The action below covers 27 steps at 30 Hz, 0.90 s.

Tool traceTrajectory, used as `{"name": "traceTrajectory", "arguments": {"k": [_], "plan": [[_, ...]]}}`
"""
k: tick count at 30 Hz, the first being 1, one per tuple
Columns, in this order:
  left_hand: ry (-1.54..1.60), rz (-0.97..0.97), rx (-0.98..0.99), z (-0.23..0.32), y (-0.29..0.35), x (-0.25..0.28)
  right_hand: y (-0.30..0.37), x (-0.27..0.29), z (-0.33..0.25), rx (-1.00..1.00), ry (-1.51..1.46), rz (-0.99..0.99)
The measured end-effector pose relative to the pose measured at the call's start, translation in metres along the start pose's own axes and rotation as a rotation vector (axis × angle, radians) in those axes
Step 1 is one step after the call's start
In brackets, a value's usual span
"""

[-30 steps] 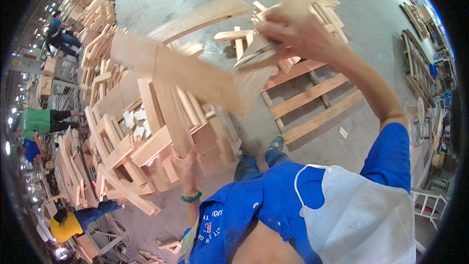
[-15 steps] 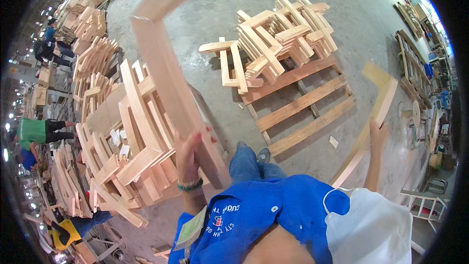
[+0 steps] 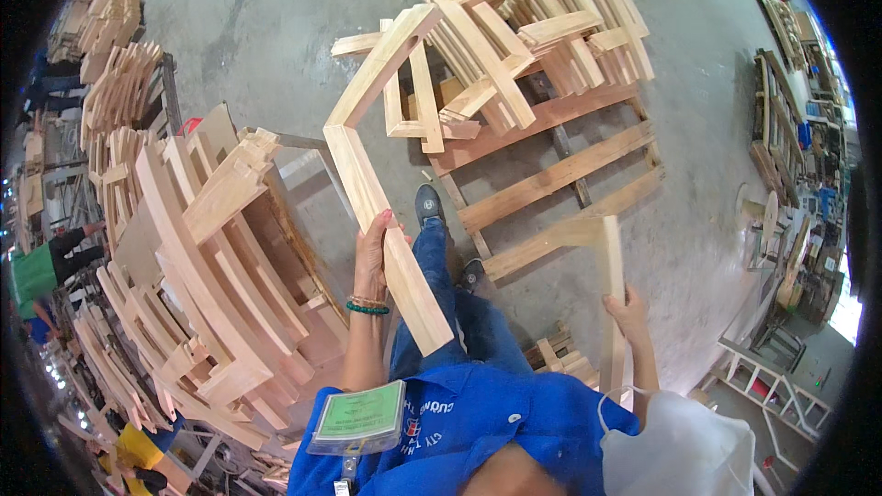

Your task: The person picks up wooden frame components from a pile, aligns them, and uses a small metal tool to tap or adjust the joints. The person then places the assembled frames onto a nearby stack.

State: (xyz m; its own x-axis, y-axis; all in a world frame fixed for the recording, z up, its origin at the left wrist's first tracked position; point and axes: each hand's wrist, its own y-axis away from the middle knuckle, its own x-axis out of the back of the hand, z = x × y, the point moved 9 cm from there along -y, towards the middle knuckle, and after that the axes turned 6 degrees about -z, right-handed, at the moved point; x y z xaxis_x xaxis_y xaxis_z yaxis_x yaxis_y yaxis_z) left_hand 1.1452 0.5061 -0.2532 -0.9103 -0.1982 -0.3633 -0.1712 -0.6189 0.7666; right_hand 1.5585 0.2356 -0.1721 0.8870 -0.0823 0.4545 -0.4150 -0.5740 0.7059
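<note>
My left hand is wrapped round the lower arm of an angled wooden frame piece, made of two pale lengths meeting at a bend. It hangs over my legs, its upper arm crossing in front of the near edge of a stack of similar wooden frames. On the right, my right hand grips a second angled wooden piece by its upright arm. That piece's other arm, slightly blurred, points left across the nearest slat of a wooden pallet. The stack sits at the pallet's far side.
Close on my left stands a large pile of curved wooden frames. Farther left are more wood stacks and a person in green. A white metal rack is at right, with another pallet beyond it.
The left wooden piece has come down and away from me. The right piece has swung inward toward the pallet. One foot is now farther forward, and the view has shifted.
</note>
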Motion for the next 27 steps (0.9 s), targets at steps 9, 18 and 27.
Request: {"name": "traceTrajectory", "arguments": {"k": [9,18,27], "plan": [[-0.160,0.183,-0.165,0.013,-0.106,0.038,-0.102,-0.109,-0.041,0.048,0.566,-0.469],[0.015,0.337,-0.090,-0.019,-0.131,0.094,-0.220,-0.128,-0.306,0.643,0.911,-0.565],[0.027,0.365,-0.054,-0.031,-0.150,0.114,-0.293,-0.320,-0.500,1.173,1.493,-0.569]]}}
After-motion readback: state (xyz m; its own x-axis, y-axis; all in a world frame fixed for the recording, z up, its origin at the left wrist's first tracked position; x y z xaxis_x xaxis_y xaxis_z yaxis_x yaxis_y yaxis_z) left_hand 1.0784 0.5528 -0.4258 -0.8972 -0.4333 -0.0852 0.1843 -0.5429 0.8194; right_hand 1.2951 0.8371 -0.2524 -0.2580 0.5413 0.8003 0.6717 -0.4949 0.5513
